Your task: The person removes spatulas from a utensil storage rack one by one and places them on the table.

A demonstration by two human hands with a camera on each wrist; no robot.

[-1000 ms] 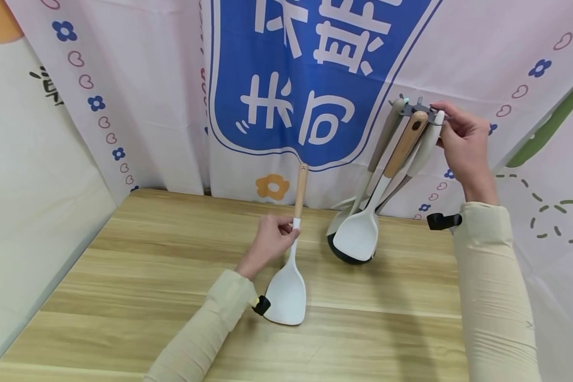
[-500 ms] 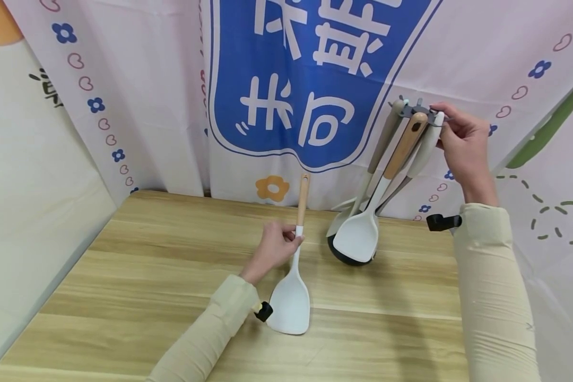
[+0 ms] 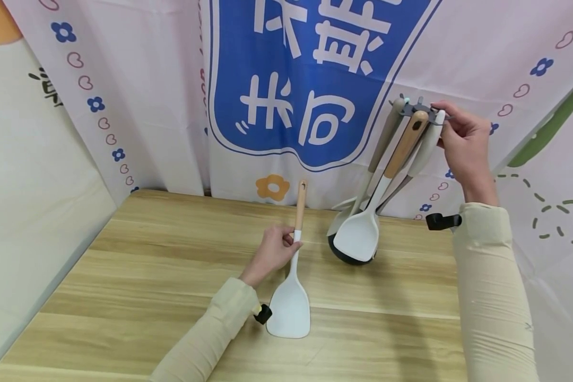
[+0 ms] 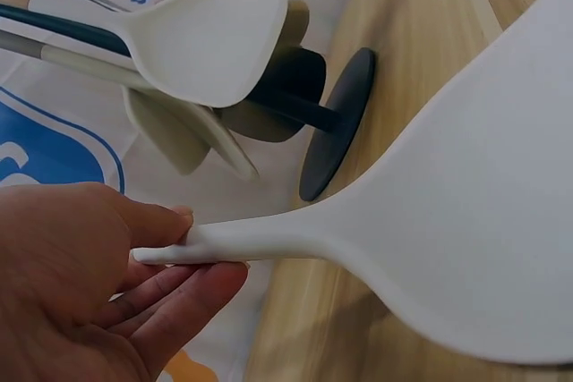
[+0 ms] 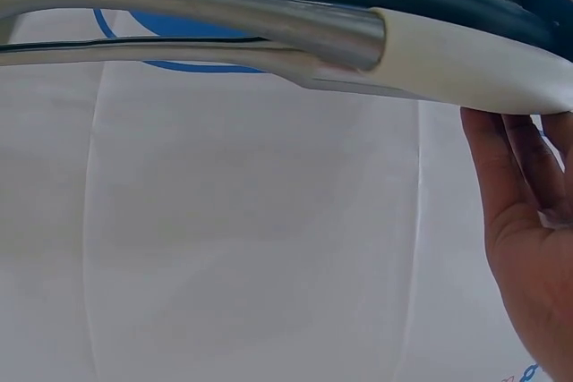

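Observation:
My left hand (image 3: 271, 250) pinches a spatula (image 3: 290, 309) by its white neck, just below the wooden handle, between thumb and fingers. The spatula's wide white blade points toward me over the table. In the left wrist view its blade (image 4: 483, 194) fills the right side. At the right, my right hand (image 3: 470, 142) grips the grey hooked top of a utensil stand (image 3: 419, 108), beside a pale handle (image 5: 474, 60). Another white spatula (image 3: 358, 236) with a wooden handle hangs at the stand's front. The right fingertips are partly hidden behind the handles.
Several other utensils hang on the stand, among them a beige-handled one (image 3: 387, 135). The stand's dark round base (image 4: 354, 123) rests on the wooden table (image 3: 138, 265). A printed curtain (image 3: 172, 106) hangs along the table's back edge.
My left hand and the spatula have moved slightly toward me, with the handle end lower against the curtain. My right hand and the stand have stayed in place.

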